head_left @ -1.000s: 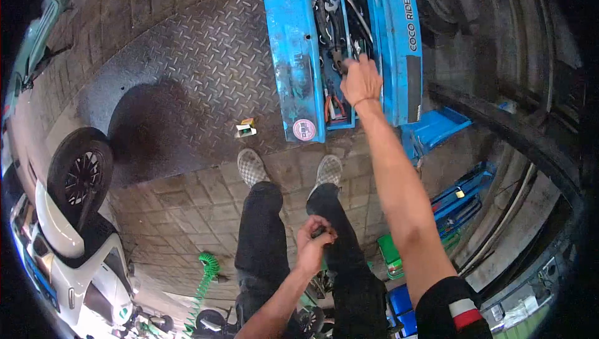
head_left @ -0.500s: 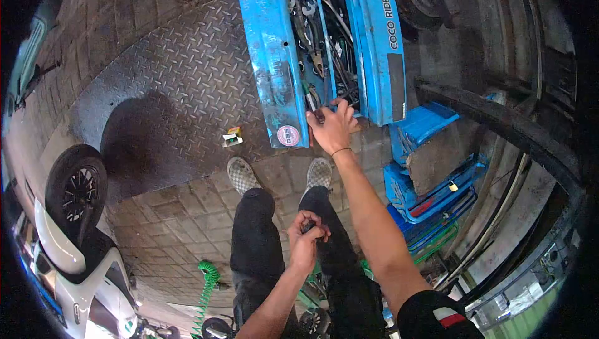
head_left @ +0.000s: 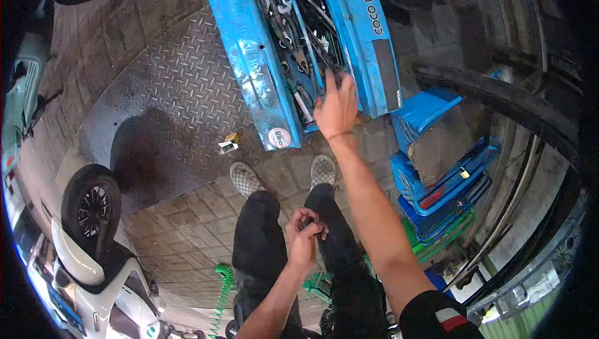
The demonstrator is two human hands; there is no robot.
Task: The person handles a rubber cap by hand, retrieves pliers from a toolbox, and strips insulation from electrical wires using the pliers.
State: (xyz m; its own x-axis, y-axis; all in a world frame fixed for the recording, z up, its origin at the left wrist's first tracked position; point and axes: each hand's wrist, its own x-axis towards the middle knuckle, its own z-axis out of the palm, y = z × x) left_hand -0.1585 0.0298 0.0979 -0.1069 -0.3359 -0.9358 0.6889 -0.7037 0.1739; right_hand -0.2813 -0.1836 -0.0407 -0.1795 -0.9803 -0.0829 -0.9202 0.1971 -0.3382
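In front of me lies an open blue toolbox (head_left: 253, 58) full of wrenches (head_left: 284, 8) and other metal tools. My right hand (head_left: 337, 107) reaches over its near end, fingers spread and pointing down among the tools in the right-hand compartment. Whether its fingertips touch a tool is hard to see. Close to my knees, my left hand (head_left: 304, 234) is curled round a small dark object (head_left: 307, 222), mostly hidden by the fingers.
A small open carton (head_left: 228, 146) sits on the diamond-patterned metal plate (head_left: 187, 83). Blue panels with a padlock (head_left: 464, 174) stand at the right. A white motorbike (head_left: 78, 255) is at lower left, beside a green coiled hose (head_left: 224, 280).
My right hand has moved from the toolbox's near edge further in over the right-hand compartment. The view has shifted and turned slightly. My left hand keeps its grip.
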